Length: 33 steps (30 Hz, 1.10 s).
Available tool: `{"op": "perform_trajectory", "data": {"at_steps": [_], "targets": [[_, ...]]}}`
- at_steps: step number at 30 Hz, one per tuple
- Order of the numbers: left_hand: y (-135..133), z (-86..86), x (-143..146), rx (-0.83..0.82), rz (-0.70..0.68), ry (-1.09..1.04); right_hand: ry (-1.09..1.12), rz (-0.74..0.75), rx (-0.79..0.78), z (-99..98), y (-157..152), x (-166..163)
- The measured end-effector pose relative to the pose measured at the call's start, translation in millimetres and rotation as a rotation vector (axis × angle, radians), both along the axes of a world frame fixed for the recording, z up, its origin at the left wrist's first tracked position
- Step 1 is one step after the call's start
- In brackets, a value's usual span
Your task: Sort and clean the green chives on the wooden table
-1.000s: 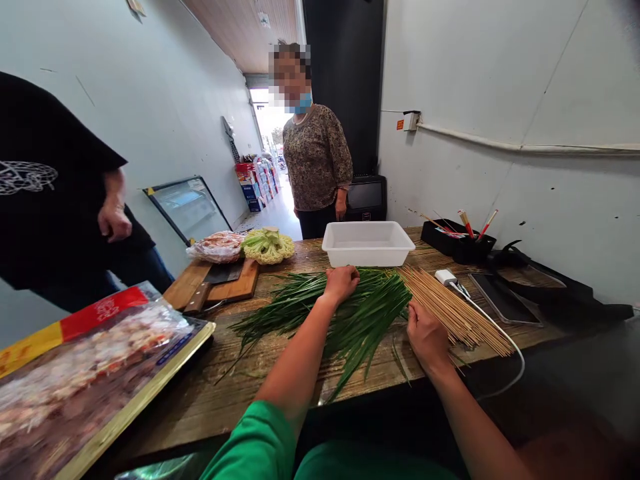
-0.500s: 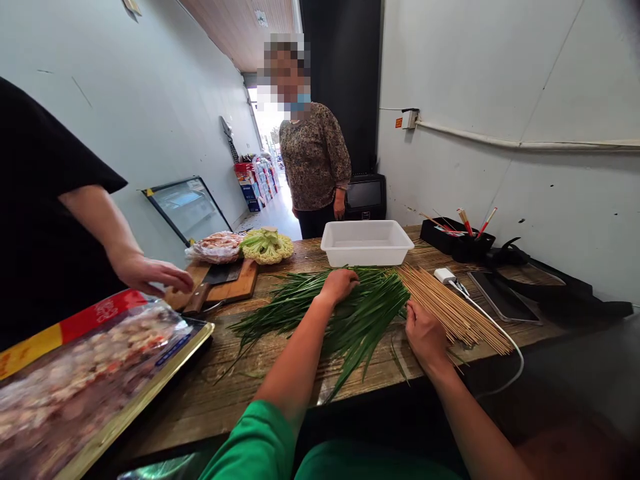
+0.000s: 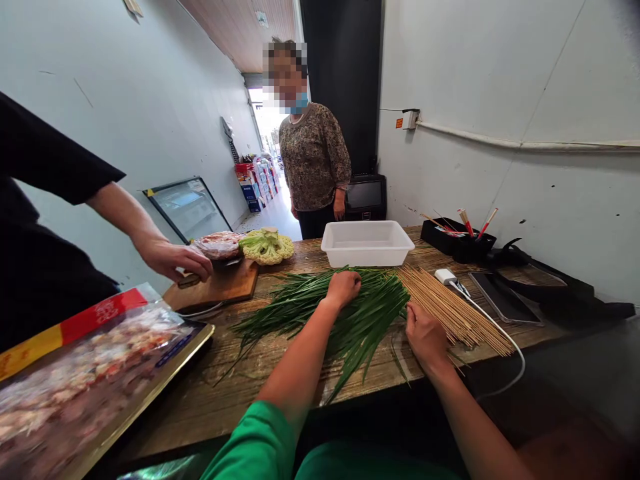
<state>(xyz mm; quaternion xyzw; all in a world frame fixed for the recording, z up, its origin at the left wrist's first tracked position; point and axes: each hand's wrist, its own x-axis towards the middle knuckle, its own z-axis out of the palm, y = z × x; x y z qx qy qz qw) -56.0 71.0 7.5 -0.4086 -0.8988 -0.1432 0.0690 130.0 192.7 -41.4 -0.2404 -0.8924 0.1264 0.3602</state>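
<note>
Long green garlic chives [image 3: 295, 303] lie spread across the wooden table before me. Among them, my left hand [image 3: 344, 287] is closed, its fingers curled down into the leaves. My right hand [image 3: 426, 333] pinches the cut ends of a nearer bunch of chives [image 3: 373, 320], whose tips fan toward the table's front edge. Just beyond my right hand lies a pile of thin bamboo skewers [image 3: 455, 310]. A white plastic tub [image 3: 367, 257] stands behind the chives.
On the left, a co-worker's hand [image 3: 177, 260] grips a knife handle [image 3: 189, 281] over a cutting board [image 3: 235, 283]. Cauliflower [image 3: 267, 247], bagged meat [image 3: 219, 245] and a large food package [image 3: 95, 373] are nearby. A phone [image 3: 505, 298] and charger cable [image 3: 493, 312] lie right. Another person [image 3: 313, 160] stands opposite.
The co-worker's hand has moved right and taken hold of the knife that lay on the cutting board. My hands and the chives are almost unmoved.
</note>
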Motion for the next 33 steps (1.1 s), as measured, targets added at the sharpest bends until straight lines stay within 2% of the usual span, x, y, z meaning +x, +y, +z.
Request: {"op": "perform_trajectory", "data": {"at_steps": [4, 6, 10, 13, 16, 20, 27, 33], "targets": [[4, -0.8, 2, -0.043, 0.011, -0.014, 0.012, 0.029, -0.01, -0.5, 0, 0], [5, -1.5, 1, -0.008, -0.024, -0.039, 0.005, 0.029, -0.015, -0.3, 0, 0], [9, -3.2, 0, 0.243, -0.043, -0.179, -0.011, 0.028, -0.019, 0.6, 0, 1], [14, -3.7, 4, 0.407, -0.019, -0.395, -0.026, 0.022, -0.012, 1.6, -1, 1], [19, -4.1, 11, 0.502, -0.062, -0.6, -0.053, 0.011, -0.014, 3.1, -3, 1], [25, -7.2, 18, 0.577, -0.061, -0.731, -0.062, 0.012, -0.018, 4.6, -3, 2], [32, -17.0, 18, 0.661, -0.022, -0.677, -0.047, 0.038, -0.028, 3.0, -2, 2], [32, -17.3, 17, 0.734, -0.034, -0.591, -0.053, 0.041, -0.03, 2.2, -2, 2]]}}
